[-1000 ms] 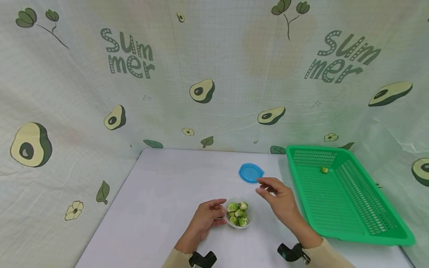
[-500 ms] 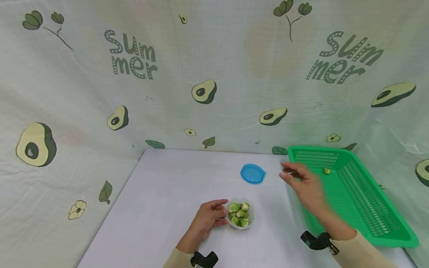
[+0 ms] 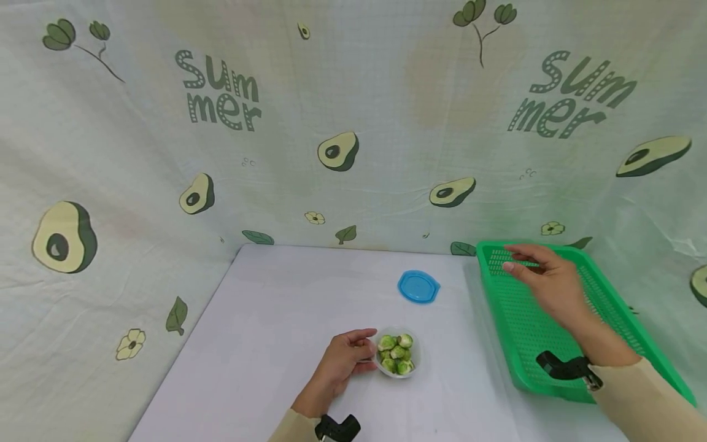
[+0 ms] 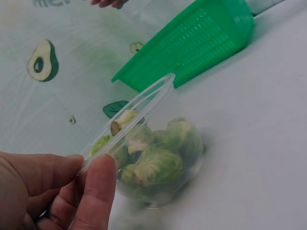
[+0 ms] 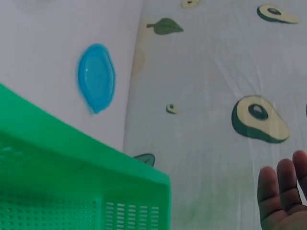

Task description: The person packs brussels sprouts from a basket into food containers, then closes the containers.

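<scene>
A clear plastic bowl (image 4: 160, 201) holding several Brussels sprouts (image 3: 395, 353) stands on the table. My left hand (image 3: 347, 362) pinches its rim between thumb and fingers, seen closely in the left wrist view. Over the far part of a green plastic basket (image 3: 516, 368) hovers my right hand (image 3: 547, 282), its fingers loosely bent and nothing visible in them. In the right wrist view its fingers (image 5: 288, 184) show at the lower right edge. The single sprout seen earlier in the basket is hidden behind this hand in the head view.
A blue lid (image 3: 418, 286) lies on the white table (image 3: 287, 294) beyond the bowl, left of the basket. A printed cloth (image 3: 265, 184) hangs as a wall behind and beside the table. The basket takes up the table's right side.
My right hand has moved right and away from beside the bowl to above the basket. The left hand stays at the bowl's rim, and the sprouts in the bowl look the same.
</scene>
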`<state>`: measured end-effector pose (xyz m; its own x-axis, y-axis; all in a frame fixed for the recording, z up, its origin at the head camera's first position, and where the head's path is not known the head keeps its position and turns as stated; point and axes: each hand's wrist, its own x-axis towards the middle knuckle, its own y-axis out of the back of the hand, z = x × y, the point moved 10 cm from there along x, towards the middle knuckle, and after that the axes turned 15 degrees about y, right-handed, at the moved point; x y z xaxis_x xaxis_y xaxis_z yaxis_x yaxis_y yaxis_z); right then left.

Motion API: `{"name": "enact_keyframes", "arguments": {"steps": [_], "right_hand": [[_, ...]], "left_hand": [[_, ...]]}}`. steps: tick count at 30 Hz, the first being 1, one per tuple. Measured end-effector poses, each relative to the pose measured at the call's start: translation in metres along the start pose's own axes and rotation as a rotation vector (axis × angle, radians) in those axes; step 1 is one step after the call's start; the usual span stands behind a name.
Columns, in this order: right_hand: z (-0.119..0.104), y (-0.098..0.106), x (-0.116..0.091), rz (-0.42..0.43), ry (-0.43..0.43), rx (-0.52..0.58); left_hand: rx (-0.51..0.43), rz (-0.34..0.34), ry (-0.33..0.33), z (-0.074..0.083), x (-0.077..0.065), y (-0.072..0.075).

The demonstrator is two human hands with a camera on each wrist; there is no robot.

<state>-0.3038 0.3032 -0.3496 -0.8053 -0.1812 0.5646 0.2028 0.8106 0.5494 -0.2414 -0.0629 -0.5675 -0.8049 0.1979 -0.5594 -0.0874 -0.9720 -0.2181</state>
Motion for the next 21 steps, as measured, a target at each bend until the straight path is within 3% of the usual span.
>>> {"name": "enact_keyframes", "arguments": {"steps": [14, 21], "right_hand": [[0.067, 0.016, 0.003, -0.150, -0.077, 0.067], [0.099, 0.021, 0.001, -0.182, -0.111, 0.068]], "left_hand": [[0.007, 0.007, -0.009, 0.000, -0.001, 0.001], [0.010, 0.004, -0.010, 0.001, -0.001, 0.000]]}}
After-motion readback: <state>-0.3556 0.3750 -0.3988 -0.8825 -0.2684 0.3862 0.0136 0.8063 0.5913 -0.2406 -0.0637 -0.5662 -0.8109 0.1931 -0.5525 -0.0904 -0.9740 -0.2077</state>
